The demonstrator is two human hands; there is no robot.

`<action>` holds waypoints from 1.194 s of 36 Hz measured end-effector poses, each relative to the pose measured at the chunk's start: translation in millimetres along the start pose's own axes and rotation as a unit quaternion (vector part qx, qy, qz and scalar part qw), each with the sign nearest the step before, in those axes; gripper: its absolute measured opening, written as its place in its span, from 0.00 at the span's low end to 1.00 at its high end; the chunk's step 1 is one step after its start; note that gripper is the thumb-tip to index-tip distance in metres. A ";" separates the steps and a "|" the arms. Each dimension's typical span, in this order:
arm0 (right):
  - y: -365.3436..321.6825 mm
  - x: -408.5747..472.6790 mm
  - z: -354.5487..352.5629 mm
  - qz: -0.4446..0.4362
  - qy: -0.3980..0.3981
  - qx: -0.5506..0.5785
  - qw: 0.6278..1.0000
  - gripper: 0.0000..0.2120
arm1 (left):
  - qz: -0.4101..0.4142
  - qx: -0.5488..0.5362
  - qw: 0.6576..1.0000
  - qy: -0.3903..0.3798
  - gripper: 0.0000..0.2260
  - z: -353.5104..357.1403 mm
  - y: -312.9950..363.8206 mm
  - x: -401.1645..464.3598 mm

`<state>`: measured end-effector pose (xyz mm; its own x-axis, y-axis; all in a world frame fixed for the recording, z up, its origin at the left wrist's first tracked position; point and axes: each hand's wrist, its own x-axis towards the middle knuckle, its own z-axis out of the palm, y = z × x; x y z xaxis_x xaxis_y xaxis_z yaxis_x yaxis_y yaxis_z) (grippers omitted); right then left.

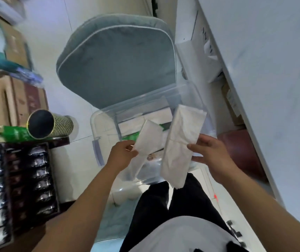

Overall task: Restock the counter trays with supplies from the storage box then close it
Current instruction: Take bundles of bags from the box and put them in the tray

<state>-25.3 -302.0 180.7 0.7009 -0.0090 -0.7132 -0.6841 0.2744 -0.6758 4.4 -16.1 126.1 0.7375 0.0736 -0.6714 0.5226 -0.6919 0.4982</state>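
Observation:
A clear plastic storage box (pixel 102 113) stands open on the floor in front of my legs, with white packs and something green inside. My left hand (pixel 121 154) pinches a slim white paper packet (pixel 148 135) above the box. My right hand (pixel 211 156) holds a larger white packet (pixel 181 142) by its side, also above the box. At the lower left a dark counter tray (pixel 52 160) holds a row of shiny dark sachets.
A grey-green seat cushion (pixel 116 60) lies behind the box. A gold-rimmed tube (pixel 51 125) and a green pack lie on the counter at the left, with cardboard boxes (pixel 9 99) behind. A white cabinet (pixel 254 70) with open shelves runs along the right.

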 end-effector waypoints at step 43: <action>178.6 -456.5 -74.8 -0.303 0.437 0.203 0.822 0.16 | 0.260 -0.189 0.842 -0.434 0.19 95.2 114.8 -300.4</action>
<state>-482.6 -320.7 371.6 0.3536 -0.9014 -0.2501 -0.0147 0.2620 -0.9650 -197.9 -186.0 332.7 0.4041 -0.8346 -0.3744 0.4446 -0.1786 0.8778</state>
